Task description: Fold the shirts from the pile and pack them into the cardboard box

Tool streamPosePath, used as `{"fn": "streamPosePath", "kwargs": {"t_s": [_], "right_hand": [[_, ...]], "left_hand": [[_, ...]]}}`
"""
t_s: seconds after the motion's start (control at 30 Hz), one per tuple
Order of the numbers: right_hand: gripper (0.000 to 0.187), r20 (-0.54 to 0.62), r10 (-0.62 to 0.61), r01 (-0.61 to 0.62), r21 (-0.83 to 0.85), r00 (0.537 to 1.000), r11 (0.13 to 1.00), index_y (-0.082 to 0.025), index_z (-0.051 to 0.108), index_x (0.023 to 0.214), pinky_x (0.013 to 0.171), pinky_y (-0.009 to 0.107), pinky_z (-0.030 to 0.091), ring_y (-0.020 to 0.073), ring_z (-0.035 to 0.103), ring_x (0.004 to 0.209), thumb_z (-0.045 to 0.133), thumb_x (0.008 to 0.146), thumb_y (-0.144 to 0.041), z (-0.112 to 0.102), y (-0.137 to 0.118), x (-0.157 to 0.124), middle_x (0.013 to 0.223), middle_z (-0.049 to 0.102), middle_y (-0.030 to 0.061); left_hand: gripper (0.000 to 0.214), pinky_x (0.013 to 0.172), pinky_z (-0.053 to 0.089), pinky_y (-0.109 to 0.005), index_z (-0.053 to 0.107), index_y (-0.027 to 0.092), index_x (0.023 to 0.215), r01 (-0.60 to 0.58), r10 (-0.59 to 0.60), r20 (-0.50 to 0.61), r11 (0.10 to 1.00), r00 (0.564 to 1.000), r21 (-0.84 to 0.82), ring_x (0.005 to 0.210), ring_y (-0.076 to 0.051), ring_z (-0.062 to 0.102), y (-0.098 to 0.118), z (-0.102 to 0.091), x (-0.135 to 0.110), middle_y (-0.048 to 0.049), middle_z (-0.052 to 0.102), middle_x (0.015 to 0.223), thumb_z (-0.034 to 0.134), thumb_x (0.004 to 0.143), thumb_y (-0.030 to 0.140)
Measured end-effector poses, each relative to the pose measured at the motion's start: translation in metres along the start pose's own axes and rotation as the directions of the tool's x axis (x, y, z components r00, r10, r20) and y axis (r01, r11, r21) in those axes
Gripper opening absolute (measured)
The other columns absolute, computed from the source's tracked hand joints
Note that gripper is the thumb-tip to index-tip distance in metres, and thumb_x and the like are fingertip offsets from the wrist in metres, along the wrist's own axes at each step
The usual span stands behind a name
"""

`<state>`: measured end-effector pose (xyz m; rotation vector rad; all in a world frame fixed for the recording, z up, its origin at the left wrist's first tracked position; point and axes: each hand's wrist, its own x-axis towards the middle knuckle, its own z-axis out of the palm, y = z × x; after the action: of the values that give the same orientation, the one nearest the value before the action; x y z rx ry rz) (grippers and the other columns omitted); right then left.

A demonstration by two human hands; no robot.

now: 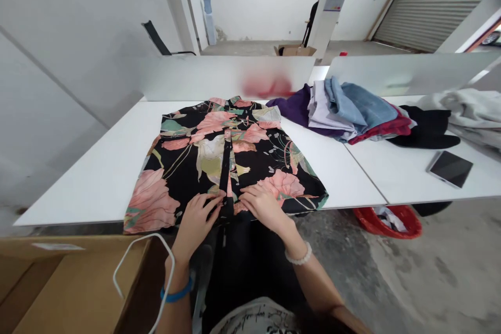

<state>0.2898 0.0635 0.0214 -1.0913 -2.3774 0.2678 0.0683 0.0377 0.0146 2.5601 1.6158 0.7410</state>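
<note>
Black cloth printed with coral-pink and cream blooms makes up the floral shirt (pixel 211 162), which lies spread on the white counter (pixel 94 172), collar toward twelve o'clock and hem toward six, reaching the near edge. Clock positions are taken from the shirt's middle, with twelve pointing away from the person.

The two hands are apart, either side of the front placket near the hem. At seven, the left hand (pixel 199 222) bends its fingers in to touch the placket; I cannot tell whether they pinch it. Between four and five, the right hand (pixel 262 206) lies with its fingers over the cloth; its thumb is hidden, so I cannot tell if it grips. A blue band (pixel 177 291) circles the left wrist, a white bracelet (pixel 298 254) the right.

At two o'clock sits a pile of folded clothes (pixel 340 109) in purple, pale lilac, denim blue and crimson. A dark-screened phone (pixel 450 168) lies well apart at three. Below the counter, between three and four, stands a red-lined bin (pixel 387 222); at eight, an open cardboard box (pixel 78 287). A frosted divider (pixel 195 75) borders twelve.
</note>
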Motion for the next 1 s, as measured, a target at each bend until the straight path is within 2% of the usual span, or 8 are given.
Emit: {"fn": "streamPosePath", "kwargs": {"t_s": [0.1, 0.2, 0.3, 0.37, 0.47, 0.63, 0.8, 1.0], "right_hand": [[0.021, -0.137, 0.036, -0.027, 0.067, 0.99, 0.997, -0.017, 0.066, 0.096, 0.09, 0.036, 0.047, 0.0202, 0.058, 0.104, 0.046, 0.094, -0.022, -0.002, -0.007, 0.006, 0.11, 0.067, 0.0083], [0.02, -0.17, 0.019, -0.002, 0.103, 0.985, 0.995, -0.017, 0.065, 0.095, 0.092, 0.036, 0.046, 0.02, 0.058, 0.106, 0.046, 0.094, -0.022, 0.002, -0.012, 0.008, 0.111, 0.066, 0.0087], [0.02, -0.106, -0.026, 0.035, 0.084, 0.994, 0.996, -0.018, 0.066, 0.093, 0.091, 0.037, 0.047, 0.0208, 0.058, 0.106, 0.047, 0.094, -0.022, 0.013, -0.013, 0.007, 0.109, 0.067, 0.0088], [0.02, -0.062, -0.054, 0.058, 0.069, 0.997, 0.996, -0.02, 0.067, 0.092, 0.09, 0.037, 0.048, 0.0214, 0.058, 0.106, 0.048, 0.093, -0.023, 0.02, -0.012, 0.006, 0.108, 0.067, 0.0088], [0.021, -0.05, -0.069, 0.073, 0.071, 0.996, 0.995, -0.02, 0.067, 0.094, 0.091, 0.038, 0.047, 0.0217, 0.057, 0.108, 0.047, 0.094, -0.023, 0.026, -0.01, 0.003, 0.11, 0.066, 0.0085], [0.019, -0.032, -0.107, 0.11, 0.123, 0.994, 0.986, -0.02, 0.066, 0.095, 0.095, 0.038, 0.045, 0.0214, 0.055, 0.11, 0.048, 0.093, -0.025, 0.019, -0.008, -0.003, 0.106, 0.066, 0.0075], [0.023, -0.098, 0.061, -0.044, 0.17, 0.993, 0.984, -0.018, 0.065, 0.091, 0.087, 0.034, 0.048, 0.0182, 0.06, 0.095, 0.043, 0.095, -0.024, 0.005, -0.006, -0.011, 0.097, 0.068, 0.0071], [0.037, -0.041, -0.005, 0.006, 0.011, 0.999, 1.0, -0.021, 0.053, 0.128, 0.106, 0.047, 0.036, 0.0237, 0.045, 0.127, 0.05, 0.093, -0.031, 0.01, -0.001, -0.012, 0.131, 0.056, 0.0101]], "left_hand": [[0.028, 0.088, 0.045, -0.037, 0.066, 0.022, 0.106, 0.025, -0.025, -0.02, 1.0, 0.999, -0.018, 0.099, -0.021, 0.058, -0.002, 0.002, 0.002, -0.0068, 0.066, 0.104, 0.043, 0.092, 0.03], [0.029, 0.085, 0.047, -0.035, 0.068, 0.02, 0.098, 0.122, -0.127, -0.101, 0.991, 0.987, -0.061, 0.095, -0.02, 0.061, -0.004, 0.003, 0.004, -0.0066, 0.068, 0.1, 0.043, 0.093, 0.033], [0.031, 0.079, 0.05, -0.032, 0.067, 0.017, 0.097, 0.295, -0.323, -0.248, 0.945, 0.913, -0.143, 0.089, -0.02, 0.065, -0.001, 0.001, 0.01, -0.0068, 0.071, 0.095, 0.042, 0.093, 0.037], [0.032, 0.079, 0.051, -0.031, 0.067, 0.017, 0.097, 0.319, -0.372, -0.312, 0.925, 0.874, -0.206, 0.088, -0.019, 0.066, 0.005, -0.002, 0.017, -0.0063, 0.072, 0.095, 0.043, 0.092, 0.038], [0.029, 0.084, 0.051, -0.031, 0.067, 0.017, 0.1, 0.173, -0.249, -0.319, 0.953, 0.915, -0.249, 0.09, -0.018, 0.066, 0.017, -0.003, 0.026, -0.0057, 0.072, 0.098, 0.045, 0.092, 0.034], [0.027, 0.086, 0.051, -0.032, 0.067, 0.02, 0.105, -0.087, 0.07, -0.111, 0.984, 0.991, -0.157, 0.095, -0.017, 0.065, 0.025, 0.01, 0.026, -0.0047, 0.071, 0.104, 0.044, 0.093, 0.028], [0.027, 0.089, 0.05, -0.035, 0.066, 0.018, 0.103, -0.149, 0.148, -0.017, 0.985, 0.989, -0.084, 0.101, -0.018, 0.062, 0.022, 0.016, 0.015, -0.0062, 0.069, 0.108, 0.042, 0.093, 0.024], [0.026, 0.091, 0.048, -0.037, 0.068, 0.02, 0.096, -0.111, 0.11, -0.044, 0.993, 0.993, -0.034, 0.099, -0.019, 0.062, 0.018, 0.007, 0.012, -0.0054, 0.071, 0.102, 0.043, 0.093, 0.028]]}}
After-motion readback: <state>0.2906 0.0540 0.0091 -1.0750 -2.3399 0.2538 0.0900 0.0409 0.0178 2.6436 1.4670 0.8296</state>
